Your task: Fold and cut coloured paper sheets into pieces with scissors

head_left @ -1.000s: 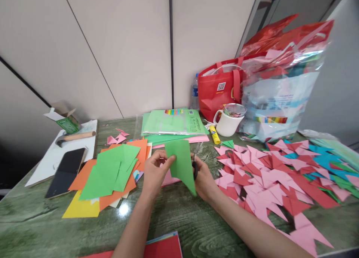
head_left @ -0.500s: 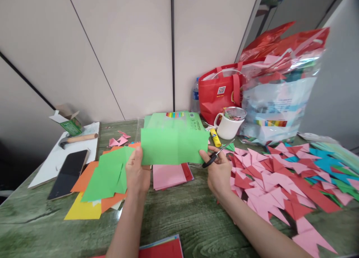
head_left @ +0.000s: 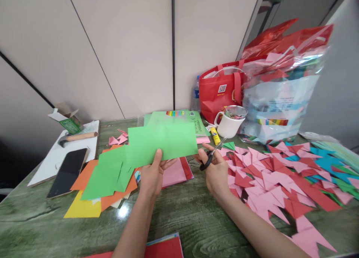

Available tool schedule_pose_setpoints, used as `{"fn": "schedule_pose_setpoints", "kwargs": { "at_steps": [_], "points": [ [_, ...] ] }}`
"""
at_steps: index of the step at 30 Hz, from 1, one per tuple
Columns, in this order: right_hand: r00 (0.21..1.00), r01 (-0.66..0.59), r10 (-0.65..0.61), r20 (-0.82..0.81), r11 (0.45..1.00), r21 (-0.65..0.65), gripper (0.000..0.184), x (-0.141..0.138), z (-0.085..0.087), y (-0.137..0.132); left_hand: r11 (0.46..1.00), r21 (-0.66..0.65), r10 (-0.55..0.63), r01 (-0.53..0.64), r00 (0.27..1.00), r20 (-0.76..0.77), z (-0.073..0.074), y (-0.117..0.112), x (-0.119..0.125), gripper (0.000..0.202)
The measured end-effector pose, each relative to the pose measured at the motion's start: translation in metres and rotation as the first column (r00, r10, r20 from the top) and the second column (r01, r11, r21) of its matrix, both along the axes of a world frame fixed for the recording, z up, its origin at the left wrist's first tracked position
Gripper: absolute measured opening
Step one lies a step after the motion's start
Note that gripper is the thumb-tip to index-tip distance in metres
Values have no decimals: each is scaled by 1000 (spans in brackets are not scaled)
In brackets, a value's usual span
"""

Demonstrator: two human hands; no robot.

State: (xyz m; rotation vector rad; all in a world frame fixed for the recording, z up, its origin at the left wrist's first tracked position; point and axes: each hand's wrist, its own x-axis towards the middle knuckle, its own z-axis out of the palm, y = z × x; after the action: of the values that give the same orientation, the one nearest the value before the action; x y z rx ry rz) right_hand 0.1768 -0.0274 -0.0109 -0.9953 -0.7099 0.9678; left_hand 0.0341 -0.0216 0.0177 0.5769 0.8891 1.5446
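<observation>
Head view: one green sheet (head_left: 162, 140) was held up over the worktop (head_left: 190, 216), its lower edge pinched between the thumb and fingers of the left hand (head_left: 153, 173); one pair of scissors (head_left: 206, 163) (black-handled) was gripped in the right hand (head_left: 217, 175), just beside the sheet's right edge. Loose green squares (head_left: 103, 177) lay to the left, a spread of pink and red cut pieces (head_left: 269, 175) to the right, and a white mug (head_left: 228, 127) stood behind.

Scissors (head_left: 206, 162) and piled paper (head_left: 270, 179) suggest a craft workspace.
</observation>
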Motion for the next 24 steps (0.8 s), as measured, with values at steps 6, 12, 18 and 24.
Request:
{"fn": "schedule_pose_setpoints", "kwargs": {
  "at_steps": [6, 12, 18, 24],
  "points": [
    [855, -507, 509, 99, 861, -41, 41, -20, -1, -26, 990, 48, 128, -131, 990, 53, -1, 3, -1, 32],
    [639, -754, 761, 111, 648, -107, 36, -28, 4, -36, 989, 97, 107, -114, 992, 72, -4, 2, 2, 19],
    [587, -797, 807, 57, 589, -135, 43, -25, -1, -33, 991, 118, 48, -58, 995, 86, 0, -4, 9, 23],
    [591, -791, 804, 62, 593, -151, 43, -24, 2, -34, 996, 34, 80, -81, 997, 16, 1, -6, 15, 32]
  ]
}}
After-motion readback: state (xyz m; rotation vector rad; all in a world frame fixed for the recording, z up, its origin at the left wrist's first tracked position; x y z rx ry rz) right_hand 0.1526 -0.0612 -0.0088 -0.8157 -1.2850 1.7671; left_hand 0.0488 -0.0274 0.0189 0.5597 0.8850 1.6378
